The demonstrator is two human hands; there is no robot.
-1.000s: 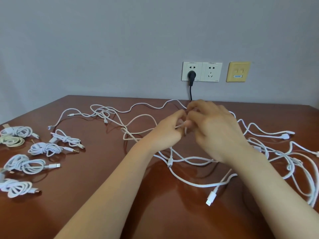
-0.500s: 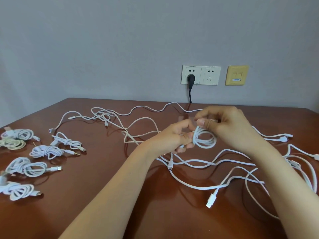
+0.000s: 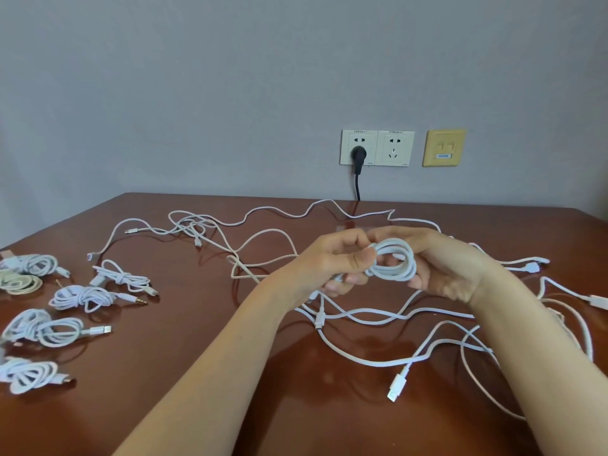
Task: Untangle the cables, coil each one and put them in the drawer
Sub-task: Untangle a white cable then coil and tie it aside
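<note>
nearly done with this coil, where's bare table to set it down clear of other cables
Bare table lies between the finished coils at left and the left forearm, and between both forearms, short of the white connector. Crowded: loose cables across the middle and right.

the left edge cuts off some bundles (image 3: 29,373) on the bench (image 3: 184,373), the right edge cuts the loose cables (image 3: 597,301), the left hand (image 3: 329,268) and right hand (image 3: 450,268) cover parts of the coil (image 3: 393,263), and the yellow plate's (image 3: 444,139) label is unreadable.

Tabletop (image 3: 184,373): reddish-brown wood, glossy, reflective. Cables (image 3: 368,362): smooth white plastic sheathing. Audio jack plug (image 3: 139,301): shiny metal; wall (image 3: 230,77): matt grey.
</note>
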